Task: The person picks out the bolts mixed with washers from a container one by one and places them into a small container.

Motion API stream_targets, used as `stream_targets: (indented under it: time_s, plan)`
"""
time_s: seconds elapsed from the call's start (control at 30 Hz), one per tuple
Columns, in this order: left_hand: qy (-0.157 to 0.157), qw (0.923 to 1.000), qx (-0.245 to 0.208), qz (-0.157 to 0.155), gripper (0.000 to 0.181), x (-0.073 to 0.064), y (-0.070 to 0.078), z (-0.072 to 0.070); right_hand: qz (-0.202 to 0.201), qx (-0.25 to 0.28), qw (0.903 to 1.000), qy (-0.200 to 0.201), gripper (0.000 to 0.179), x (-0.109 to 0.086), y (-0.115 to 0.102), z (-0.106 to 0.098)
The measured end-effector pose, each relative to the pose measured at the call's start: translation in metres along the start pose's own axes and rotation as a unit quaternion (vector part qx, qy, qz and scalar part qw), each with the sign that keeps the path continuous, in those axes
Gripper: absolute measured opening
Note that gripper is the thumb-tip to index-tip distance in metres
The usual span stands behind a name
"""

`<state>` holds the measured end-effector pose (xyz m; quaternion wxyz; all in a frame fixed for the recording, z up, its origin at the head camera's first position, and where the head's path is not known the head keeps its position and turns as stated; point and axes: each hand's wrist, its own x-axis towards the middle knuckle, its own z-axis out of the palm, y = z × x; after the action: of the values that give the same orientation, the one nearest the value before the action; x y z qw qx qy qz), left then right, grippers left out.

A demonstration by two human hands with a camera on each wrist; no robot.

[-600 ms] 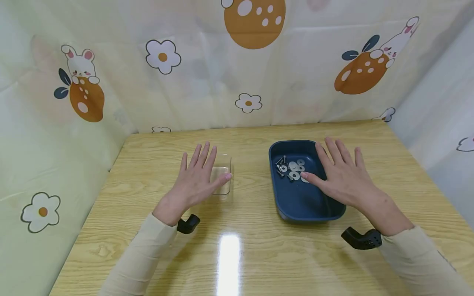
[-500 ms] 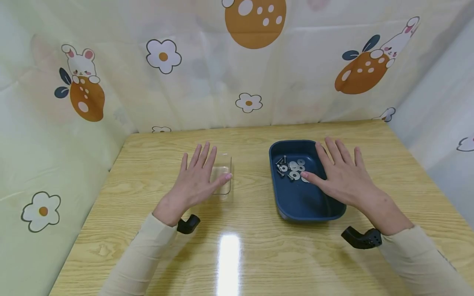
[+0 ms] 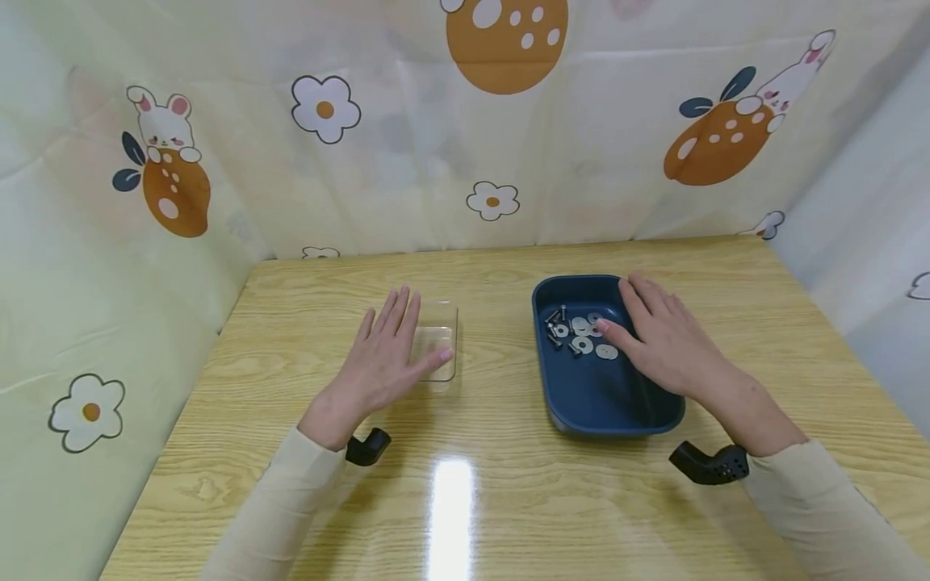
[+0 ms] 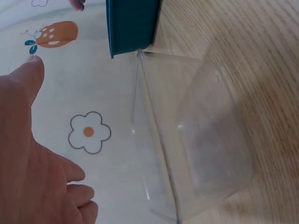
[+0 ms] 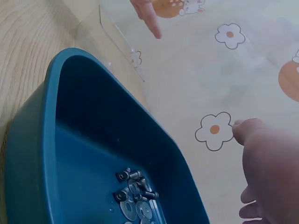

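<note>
In the head view my left hand (image 3: 378, 359) hovers over a clear plastic box (image 3: 438, 355), its fingers straight and holding nothing. The left wrist view shows that clear box (image 4: 210, 135) on the table, apart from the fingers. My right hand (image 3: 672, 339) is held above the right side of a dark blue bin (image 3: 603, 403), fingers straight, nothing in it. Several bolts (image 3: 555, 339) and flat washers (image 3: 582, 345) lie loose toward the far end of the bin. The right wrist view shows bolts (image 5: 122, 194) and washers (image 5: 128, 210) on the bin floor.
Both things stand on a wood-grain table (image 3: 494, 484), with a gap between box and bin. A patterned curtain (image 3: 400, 161) hangs behind the table and down both sides. Black wrist mounts (image 3: 708, 464) sit under each wrist.
Both hands have tilted slightly and their fingers have drawn closer together. The right thumb has shifted, so a washer near it shows more fully. The head view has shifted a little.
</note>
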<state>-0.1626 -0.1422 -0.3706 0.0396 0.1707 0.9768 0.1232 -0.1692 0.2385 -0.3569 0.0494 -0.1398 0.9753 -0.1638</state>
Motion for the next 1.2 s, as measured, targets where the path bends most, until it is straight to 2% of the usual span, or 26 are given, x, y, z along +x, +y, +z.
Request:
stream_targets:
  time_s: [0.3,0.57,0.7,0.8,0.97,1.2]
  plan:
    - [-0.007,0.9998,-0.015,-0.008,0.104,-0.003,-0.006,0.006,0.005,0.096,0.9954,0.002,0.074,0.007,-0.002,0.003]
    - [-0.009,0.9993,-0.035,-0.012,0.109,-0.008,-0.016,0.012,-0.007,0.120,0.9920,0.039,0.041,0.012,0.000,0.006]
    - [-0.001,0.9994,-0.032,-0.009,0.110,-0.010,-0.019,0.016,-0.002,0.132,0.9907,0.036,0.035,0.016,0.001,0.007]
    - [0.007,0.9990,-0.045,-0.003,0.109,-0.010,-0.014,0.019,0.005,0.139,0.9898,0.032,0.034,0.017,0.003,0.008]
    - [0.018,0.9981,-0.056,0.018,0.108,-0.008,0.005,0.023,0.006,0.152,0.9879,0.031,0.032,0.018,0.002,0.014]
    - [0.009,0.9976,-0.060,0.034,0.107,-0.005,0.028,0.029,0.005,0.180,0.9836,0.010,0.032,0.023,-0.001,0.022]
